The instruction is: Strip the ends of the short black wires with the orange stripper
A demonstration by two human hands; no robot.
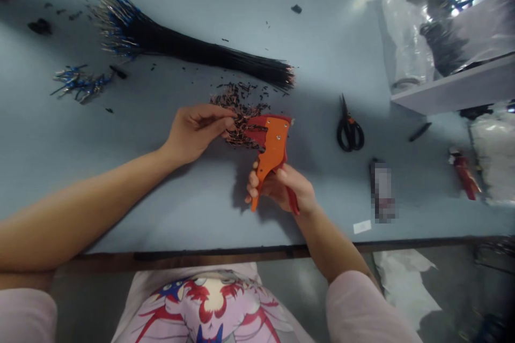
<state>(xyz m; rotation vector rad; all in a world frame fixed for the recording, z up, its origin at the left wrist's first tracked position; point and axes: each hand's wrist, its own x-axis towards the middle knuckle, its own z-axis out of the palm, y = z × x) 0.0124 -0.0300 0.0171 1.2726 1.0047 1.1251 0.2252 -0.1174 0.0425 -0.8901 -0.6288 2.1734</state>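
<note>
My right hand (287,187) is wrapped round the handles of an orange and red wire stripper (276,142), whose jaws point left. My left hand (201,128) has thumb and forefinger pinched together close to those jaws. What the pinch holds is too small to make out against the clutter behind it. Under the fingertips and jaws lies a pile of short wire and insulation scraps (235,94), black and copper coloured. Beyond it lies a thick bundle of black wires (189,48), with blue and silvery ends at left and bare copper ends at right.
Blue-ended offcuts (82,84) lie at left. Right of my hands are black scissors (351,131), a blurred-out rectangular object (383,190), a white label (362,226), a black pen-like item (420,132) and a red-handled tool (465,174). A shelf edge (450,83) with plastic bags borders the right.
</note>
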